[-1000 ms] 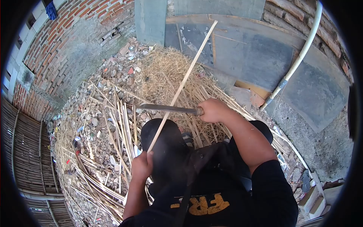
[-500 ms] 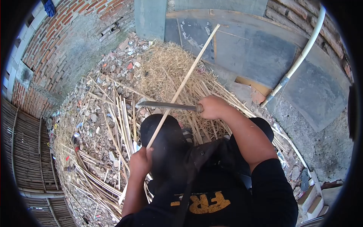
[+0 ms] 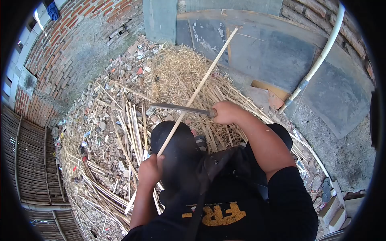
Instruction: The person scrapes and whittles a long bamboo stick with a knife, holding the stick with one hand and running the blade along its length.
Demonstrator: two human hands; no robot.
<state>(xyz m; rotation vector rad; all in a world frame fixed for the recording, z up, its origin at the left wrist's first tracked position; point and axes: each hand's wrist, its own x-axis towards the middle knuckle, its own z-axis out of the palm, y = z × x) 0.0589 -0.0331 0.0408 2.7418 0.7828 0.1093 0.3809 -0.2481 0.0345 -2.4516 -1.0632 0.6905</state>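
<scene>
My left hand [image 3: 150,170] is closed round the lower end of a long pale wooden strip [image 3: 199,86], which slants up and to the right over my knee. My right hand [image 3: 226,113] grips the handle of a long-bladed knife [image 3: 177,107]. The blade points left and crosses the strip around its middle, seemingly against it. Beneath them lies a heap of straw-like shavings [image 3: 177,66], with more pale strips [image 3: 130,124] on the rubble to the left.
A brick wall [image 3: 80,48] stands at the upper left, with a slatted bamboo panel [image 3: 34,156] below it. Grey boards [image 3: 265,56] lean along the back. A pale pipe [image 3: 321,58] slants down at the right, and a sandal [image 3: 326,189] lies at the lower right.
The far end of the strip has shifted slightly right and down. The knife has dipped a little along the strip towards my body. Both hands keep their hold.
</scene>
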